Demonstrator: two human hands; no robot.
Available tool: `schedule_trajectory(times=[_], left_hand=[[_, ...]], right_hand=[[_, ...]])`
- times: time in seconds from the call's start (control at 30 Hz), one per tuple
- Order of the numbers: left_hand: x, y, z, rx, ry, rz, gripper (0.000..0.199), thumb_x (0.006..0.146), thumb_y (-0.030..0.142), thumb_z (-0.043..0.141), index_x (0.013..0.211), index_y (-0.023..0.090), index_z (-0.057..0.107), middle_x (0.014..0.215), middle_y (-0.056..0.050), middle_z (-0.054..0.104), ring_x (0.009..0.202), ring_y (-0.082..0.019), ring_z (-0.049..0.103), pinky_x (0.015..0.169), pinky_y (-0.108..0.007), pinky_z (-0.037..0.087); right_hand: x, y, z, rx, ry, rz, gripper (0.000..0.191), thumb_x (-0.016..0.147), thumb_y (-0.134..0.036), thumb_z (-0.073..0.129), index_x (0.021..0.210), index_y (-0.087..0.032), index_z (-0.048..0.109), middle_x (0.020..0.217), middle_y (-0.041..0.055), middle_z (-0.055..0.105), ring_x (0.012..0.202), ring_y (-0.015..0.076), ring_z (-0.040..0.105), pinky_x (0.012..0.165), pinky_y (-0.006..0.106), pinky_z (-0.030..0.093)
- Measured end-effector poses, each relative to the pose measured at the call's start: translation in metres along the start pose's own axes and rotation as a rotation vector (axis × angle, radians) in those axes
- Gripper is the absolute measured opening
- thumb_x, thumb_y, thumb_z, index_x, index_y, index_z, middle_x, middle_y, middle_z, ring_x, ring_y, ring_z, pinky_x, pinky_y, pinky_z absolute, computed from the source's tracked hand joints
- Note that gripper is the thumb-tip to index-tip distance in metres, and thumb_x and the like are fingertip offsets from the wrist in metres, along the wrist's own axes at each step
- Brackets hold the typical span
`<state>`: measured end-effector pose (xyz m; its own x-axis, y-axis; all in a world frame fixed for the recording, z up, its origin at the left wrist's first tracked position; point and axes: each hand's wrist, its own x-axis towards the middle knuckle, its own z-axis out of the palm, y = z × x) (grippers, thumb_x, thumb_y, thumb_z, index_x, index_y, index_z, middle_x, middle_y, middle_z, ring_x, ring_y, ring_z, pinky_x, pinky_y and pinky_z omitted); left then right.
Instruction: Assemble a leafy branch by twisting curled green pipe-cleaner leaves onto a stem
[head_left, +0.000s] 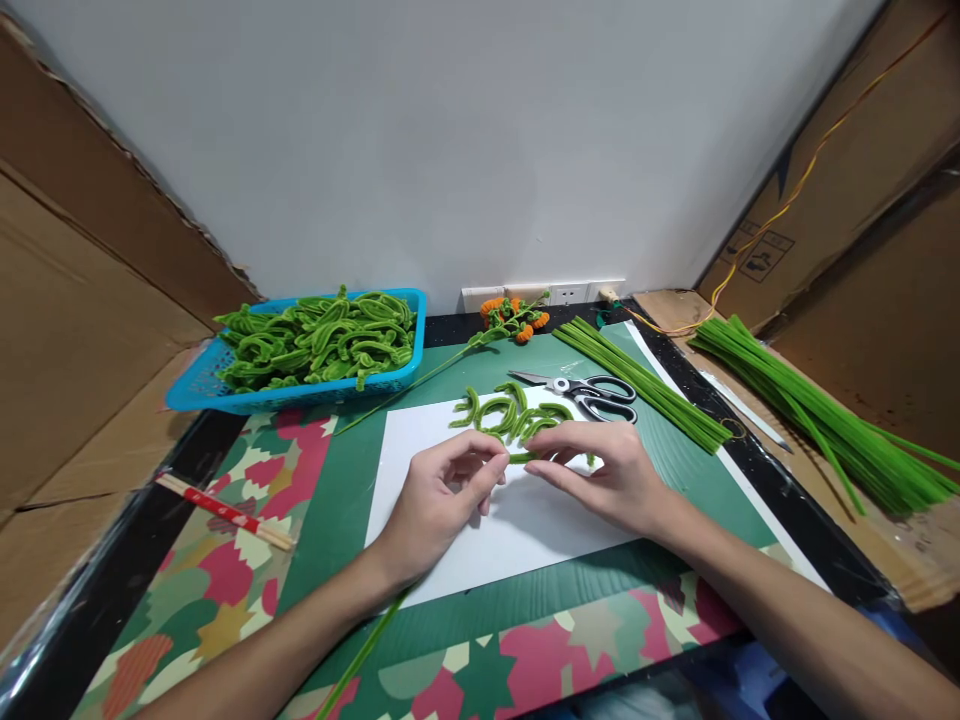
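Between my two hands a short piece of green pipe cleaner (519, 458) lies level above the white paper (480, 540). My left hand (454, 490) pinches its left end, thumb against fingers. The thumb and fingers of my right hand (596, 470) close around its right end. A long green stem (364, 655) runs from under my left wrist to the front edge. Just beyond my fingers lie several curled green pieces (499, 410) on the paper. Black-handled scissors (592, 390) rest behind them, blades to the left.
A blue basket (300, 400) heaped with green pieces stands at the back left. Orange flowers on a stem (517, 318) lie at the back. Green stem bundles (645, 385) (832, 420) are at right. Wrapped chopsticks (225, 512) lie left, and cardboard (82, 300) walls the sides.
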<state>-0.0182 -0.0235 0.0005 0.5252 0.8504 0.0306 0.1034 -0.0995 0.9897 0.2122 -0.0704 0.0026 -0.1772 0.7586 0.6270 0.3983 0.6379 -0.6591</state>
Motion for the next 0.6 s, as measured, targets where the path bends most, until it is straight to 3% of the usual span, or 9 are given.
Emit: schedule_trajectory(times=[0.17, 0.33, 0.6], left_hand=[[-0.003, 0.0004, 0.001, 0.012, 0.001, 0.011, 0.024, 0.1, 0.042, 0.075, 0.104, 0.018, 0.074, 0.082, 0.0, 0.069, 0.057, -0.009, 0.062, 0.048, -0.019, 0.051], [-0.0039, 0.0024, 0.002, 0.031, -0.03, 0.057, 0.023, 0.101, 0.042, 0.073, 0.102, 0.018, 0.076, 0.081, 0.0, 0.069, 0.057, -0.009, 0.062, 0.05, -0.02, 0.051], [-0.0044, 0.0029, 0.0024, 0.101, -0.025, 0.084, 0.021, 0.1, 0.038, 0.076, 0.103, 0.018, 0.075, 0.076, 0.0, 0.069, 0.056, -0.011, 0.063, 0.053, -0.022, 0.051]], right_hand=[[0.0011, -0.0042, -0.0016, -0.013, -0.081, 0.022, 0.008, 0.103, -0.017, 0.07, 0.104, -0.016, 0.078, 0.088, 0.0041, 0.08, 0.069, 0.0118, 0.07, 0.06, 0.02, 0.052], [0.0012, -0.0071, -0.0006, -0.006, -0.177, 0.076, 0.009, 0.104, -0.021, 0.069, 0.1, -0.017, 0.077, 0.076, -0.001, 0.07, 0.057, 0.0086, 0.053, 0.055, 0.021, 0.042], [0.0005, -0.0073, 0.0, 0.045, -0.214, 0.158, 0.011, 0.105, -0.022, 0.065, 0.098, -0.018, 0.073, 0.08, 0.0001, 0.07, 0.06, 0.0096, 0.052, 0.054, 0.021, 0.04]])
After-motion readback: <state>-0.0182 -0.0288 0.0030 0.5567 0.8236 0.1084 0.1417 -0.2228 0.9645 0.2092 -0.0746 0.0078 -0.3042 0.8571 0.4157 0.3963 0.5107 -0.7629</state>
